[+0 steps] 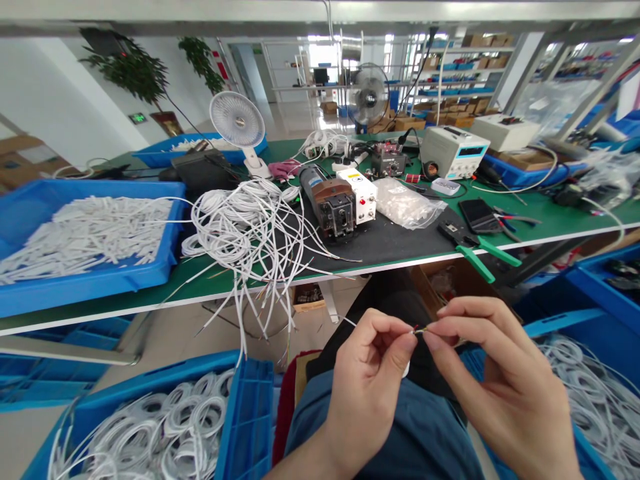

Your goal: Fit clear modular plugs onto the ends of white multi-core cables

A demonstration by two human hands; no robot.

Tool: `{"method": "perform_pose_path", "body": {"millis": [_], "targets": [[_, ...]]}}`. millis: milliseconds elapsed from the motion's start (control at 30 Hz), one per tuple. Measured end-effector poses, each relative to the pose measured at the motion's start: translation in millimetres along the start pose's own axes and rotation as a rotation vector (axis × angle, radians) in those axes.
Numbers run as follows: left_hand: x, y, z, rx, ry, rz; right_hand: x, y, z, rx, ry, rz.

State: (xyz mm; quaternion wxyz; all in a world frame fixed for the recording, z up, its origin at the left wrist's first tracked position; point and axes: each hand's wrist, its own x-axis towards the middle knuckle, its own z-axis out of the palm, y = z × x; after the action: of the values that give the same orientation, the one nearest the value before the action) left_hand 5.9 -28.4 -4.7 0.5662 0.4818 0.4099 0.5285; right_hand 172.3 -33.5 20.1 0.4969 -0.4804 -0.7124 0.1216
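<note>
Above my lap, my left hand [367,380] is closed in a pinch on a white cable [348,321], near its stripped end. Thin coloured wires [420,331], with red and yellow showing, stick out between the two hands. Thumb and forefinger of my right hand [505,380] pinch the tips of these wires, its other fingers loosely curled. Part of a small white thing shows below my left thumb, too hidden to name. On the bench ahead, a tangled heap of white cables [245,220] hangs over the edge, several ends with bare coloured wires.
A blue tray [165,267] of white pieces sits at left. A brown-and-black machine [333,203], plastic bag [407,202] and green-handled tool [475,260] lie on the bench. Blue crates with coiled cables [195,413] flank me. A small fan [237,123] stands behind.
</note>
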Motion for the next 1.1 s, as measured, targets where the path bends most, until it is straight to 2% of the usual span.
{"method": "perform_pose_path", "body": {"millis": [267, 667, 767, 967, 1100], "targets": [[1.2, -1.7, -0.9, -0.016, -0.017, 0.021, -0.9, 8.2, -0.7, 0.057, -0.037, 0.126], [1.1, -2.0, 0.5, -0.064, -0.001, 0.011, -3.7, 3.6, 4.5, 0.077, -0.017, 0.142], [0.3, -2.9, -0.4, -0.042, 0.001, 0.014, -3.4, 3.2, 5.7, 0.038, 0.014, 0.086], [-0.3, -3.6, -0.5, -0.048, 0.015, 0.013, -3.3, 1.5, 6.6, -0.168, 0.081, -0.127], [0.9, -3.0, -0.7, -0.138, -0.011, -0.075, -8.7, 0.4, 7.0, -0.214, 0.079, -0.198]]}}
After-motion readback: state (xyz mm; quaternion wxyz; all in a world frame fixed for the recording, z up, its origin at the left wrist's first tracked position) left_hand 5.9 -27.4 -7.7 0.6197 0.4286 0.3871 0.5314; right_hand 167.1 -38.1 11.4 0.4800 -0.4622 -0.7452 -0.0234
